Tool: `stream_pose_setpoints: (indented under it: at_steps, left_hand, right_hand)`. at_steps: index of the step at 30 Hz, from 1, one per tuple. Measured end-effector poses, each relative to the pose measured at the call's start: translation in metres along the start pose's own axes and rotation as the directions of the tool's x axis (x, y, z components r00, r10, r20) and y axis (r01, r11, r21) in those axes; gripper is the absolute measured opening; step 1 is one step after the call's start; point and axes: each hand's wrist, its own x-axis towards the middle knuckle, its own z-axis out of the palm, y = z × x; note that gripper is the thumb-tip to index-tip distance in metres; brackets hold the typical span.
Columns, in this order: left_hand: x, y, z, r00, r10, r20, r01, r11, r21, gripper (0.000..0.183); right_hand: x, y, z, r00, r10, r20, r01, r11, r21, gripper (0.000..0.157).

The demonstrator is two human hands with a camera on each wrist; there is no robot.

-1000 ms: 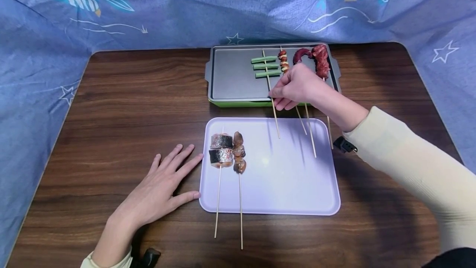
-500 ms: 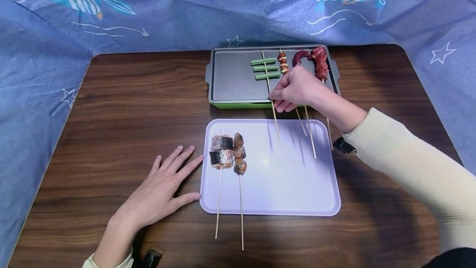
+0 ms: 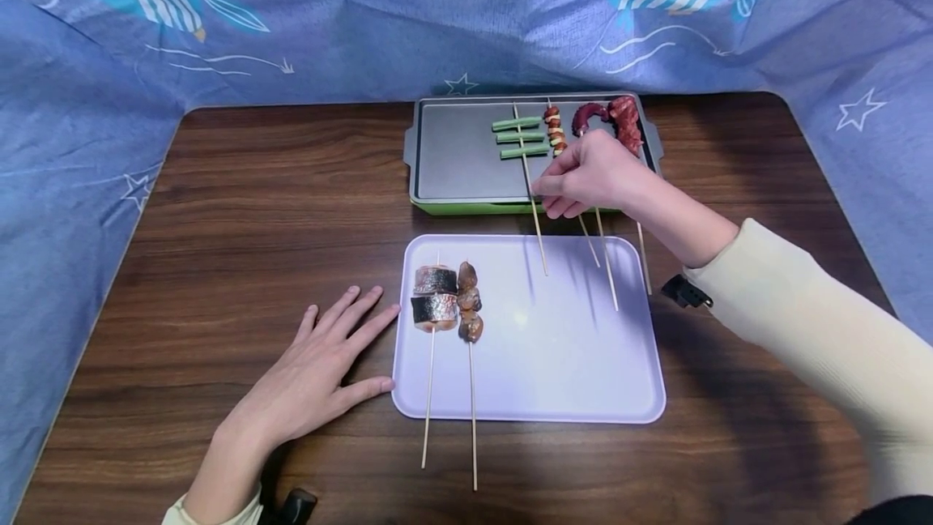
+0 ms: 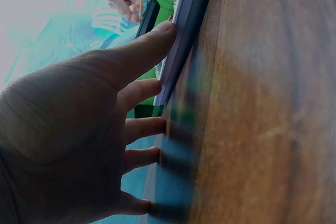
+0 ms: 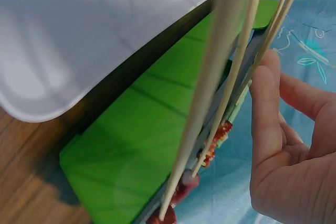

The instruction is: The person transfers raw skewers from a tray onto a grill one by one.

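My right hand (image 3: pixel 583 172) is over the front edge of the grill pan (image 3: pixel 459 152), its fingertips just beside the stick of a green vegetable skewer (image 3: pixel 521 138). In the right wrist view, thumb and finger stand apart close to that stick. Also on the pan lie a red-and-yellow skewer (image 3: pixel 555 128), a curled octopus tentacle skewer (image 3: pixel 589 113) and a red meat skewer (image 3: pixel 625 121), their sticks overhanging the front. My left hand (image 3: pixel 313 379) rests spread on the table, fingertips touching the left rim of the lilac tray (image 3: pixel 568 379).
On the tray's left side lie a skewer of dark-skinned fish pieces (image 3: pixel 435 310) and a brown meat skewer (image 3: pixel 470 302), sticks pointing toward me. The grill has a green base (image 3: pixel 466 207). A blue patterned cloth (image 3: pixel 364 39) hangs behind the wooden table (image 3: pixel 277 209).
My right hand has let go of the green vegetable skewer and shifted slightly right. The skewer stays on the pan. My left hand has stayed in place.
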Motion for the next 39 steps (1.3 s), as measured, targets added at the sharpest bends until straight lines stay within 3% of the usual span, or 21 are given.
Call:
stream_pose_setpoints:
  at_steps: [4, 13, 21, 26, 31, 36, 39]
  left_hand:
    - [0.0, 0.0, 0.0, 1.0, -0.003, 0.003, 0.003, 1.0, -0.004, 0.081]
    - [0.001, -0.002, -0.001, 1.0, 0.009, -0.004, -0.009, 1.0, -0.002, 0.082]
    - [0.002, -0.002, 0.0, 1.0, 0.005, -0.002, -0.005, 1.0, -0.008, 0.081]
    - [0.002, -0.002, -0.001, 1.0, 0.004, 0.002, -0.003, 1.0, -0.014, 0.081]
    - [0.003, -0.002, -0.001, 1.0, 0.013, -0.007, -0.013, 1.0, -0.01, 0.082]
    - [0.003, -0.002, -0.001, 1.0, 0.016, -0.007, -0.016, 1.0, -0.017, 0.082]
    - [0.002, -0.003, 0.0, 1.0, 0.016, -0.009, -0.016, 1.0, -0.02, 0.082]
  right_hand:
    - [-0.008, 0.002, -0.001, 0.999, -0.03, -0.011, 0.031, 0.999, 0.021, 0.028]
    - [-0.04, 0.006, -0.004, 1.0, -0.011, 0.014, 0.008, 0.982, 0.188, 0.034]
    - [-0.075, 0.015, 0.006, 0.982, -0.019, 0.189, -0.044, 0.944, 0.326, 0.028]
    - [-0.102, 0.022, 0.023, 0.948, -0.043, 0.315, -0.086, 0.919, 0.384, 0.029]
    - [-0.123, 0.032, 0.046, 0.916, -0.094, 0.389, -0.078, 0.911, 0.406, 0.033]
    - [-0.133, 0.044, 0.078, 0.891, -0.117, 0.438, -0.094, 0.897, 0.431, 0.032]
    - [-0.132, 0.052, 0.098, 0.889, -0.119, 0.442, -0.1, 0.892, 0.441, 0.03]
